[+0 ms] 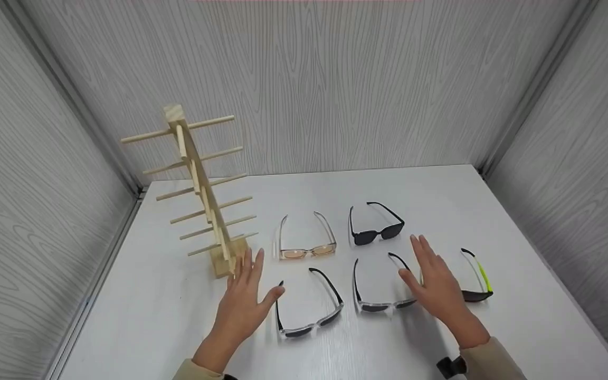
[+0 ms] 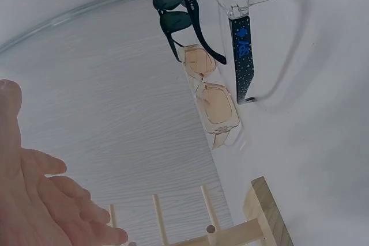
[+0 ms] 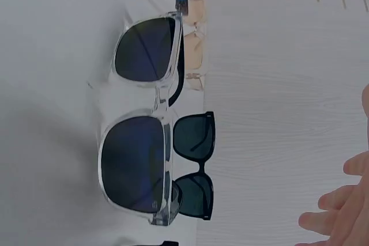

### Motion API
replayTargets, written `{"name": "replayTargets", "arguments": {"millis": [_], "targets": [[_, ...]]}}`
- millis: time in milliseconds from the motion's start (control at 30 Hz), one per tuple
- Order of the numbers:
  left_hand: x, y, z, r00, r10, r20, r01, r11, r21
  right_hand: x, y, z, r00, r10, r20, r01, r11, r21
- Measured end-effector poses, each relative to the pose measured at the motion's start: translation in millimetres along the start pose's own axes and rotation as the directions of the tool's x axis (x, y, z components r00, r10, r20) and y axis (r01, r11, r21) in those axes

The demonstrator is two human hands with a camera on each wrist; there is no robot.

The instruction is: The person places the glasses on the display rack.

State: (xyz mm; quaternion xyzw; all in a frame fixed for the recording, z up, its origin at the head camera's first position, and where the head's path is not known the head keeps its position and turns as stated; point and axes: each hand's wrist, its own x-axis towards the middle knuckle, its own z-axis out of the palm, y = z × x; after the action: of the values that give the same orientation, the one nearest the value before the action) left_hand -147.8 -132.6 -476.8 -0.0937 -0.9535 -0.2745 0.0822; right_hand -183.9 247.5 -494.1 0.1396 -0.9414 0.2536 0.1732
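Observation:
Both hands hover over the white table with nothing in them. My left hand (image 1: 241, 309), fingers straight, is between the wooden rack's base and a pair of clear-framed sunglasses (image 1: 312, 327) with black temples. My right hand (image 1: 436, 285), also with straight fingers, partly covers a second clear-framed pair (image 1: 375, 307) and a dark pair with a neon-yellow temple (image 1: 477, 295). Farther back lie glasses with orange-tinted lenses (image 1: 308, 252) and black sunglasses (image 1: 378, 233). All these glasses have their temples unfolded. The wooden rack (image 1: 198, 169), a post with several pegs, stands at the left.
Grey wood-grain panels (image 1: 304, 89) enclose the table (image 1: 140, 295) at the back and both sides. The rack's pegs stick out to either side above the table. A black strap piece (image 1: 450, 367) shows at the right wrist.

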Motion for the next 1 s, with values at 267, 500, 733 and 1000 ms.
{"name": "replayTargets", "arguments": {"millis": [267,500,733,1000], "targets": [[-14.9,-5.3,-1.4,0.991,-0.128,0.033,0.131,0.977,-0.166,-1.3,-24,11,0.993,0.075,0.086,-0.089,0.981,0.173],[-20.8,-13.9,4.9,0.973,-0.222,0.071,0.233,0.916,-0.328,-2.8,-42,24,0.995,0.035,0.09,-0.06,0.953,0.297],[-25.5,-22.1,17.0,0.941,-0.307,0.146,0.34,0.856,-0.389,-7.4,-62,40,0.992,-0.011,0.128,-0.038,0.927,0.372],[-31.7,-26.9,30.0,0.919,-0.332,0.215,0.395,0.792,-0.466,-13.4,-73,56,0.985,-0.057,0.163,-0.013,0.916,0.401]]}}
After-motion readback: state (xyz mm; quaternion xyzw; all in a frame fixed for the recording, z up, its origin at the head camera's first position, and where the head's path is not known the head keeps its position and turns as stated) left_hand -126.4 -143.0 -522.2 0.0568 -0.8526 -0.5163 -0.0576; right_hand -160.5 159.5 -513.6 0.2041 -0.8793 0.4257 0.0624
